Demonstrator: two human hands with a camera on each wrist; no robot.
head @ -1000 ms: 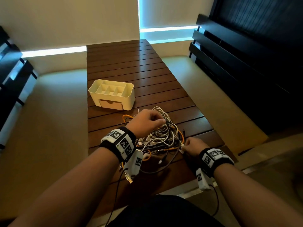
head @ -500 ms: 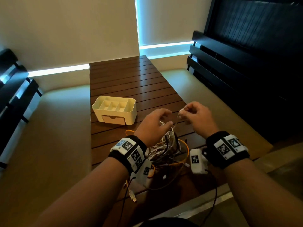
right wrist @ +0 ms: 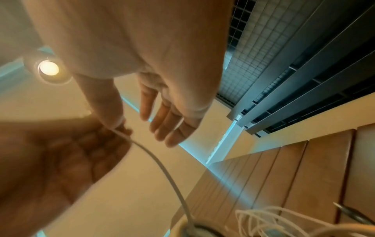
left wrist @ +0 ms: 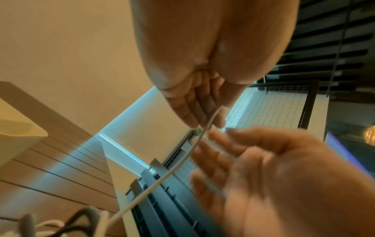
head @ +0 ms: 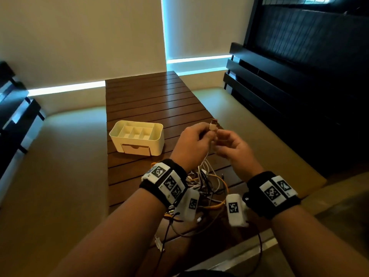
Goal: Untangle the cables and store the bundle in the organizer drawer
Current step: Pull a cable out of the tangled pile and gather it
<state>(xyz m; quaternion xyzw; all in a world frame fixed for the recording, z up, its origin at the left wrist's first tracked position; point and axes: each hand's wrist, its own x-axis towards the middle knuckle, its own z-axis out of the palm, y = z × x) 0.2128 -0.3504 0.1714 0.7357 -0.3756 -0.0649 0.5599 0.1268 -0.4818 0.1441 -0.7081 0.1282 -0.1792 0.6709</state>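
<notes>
On the dark slatted wooden bench (head: 143,100), the cream plastic organizer (head: 137,139) sits with its drawer closed, beyond the tangled heap of white, orange and black cables (head: 207,184). Above it, the left hand (head: 191,144) pinches a thin white cable (left wrist: 162,178) near its plug, while the right hand (head: 233,148) seems loosely open beside it. These light, limp cords snag easily; best gripped behind the stiffer plug.

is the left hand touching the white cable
Touching. The left wrist view shows the white cable running up into the left hand's fingertips, pinched there; the head view shows its plug sticking up from that pinch.
</notes>
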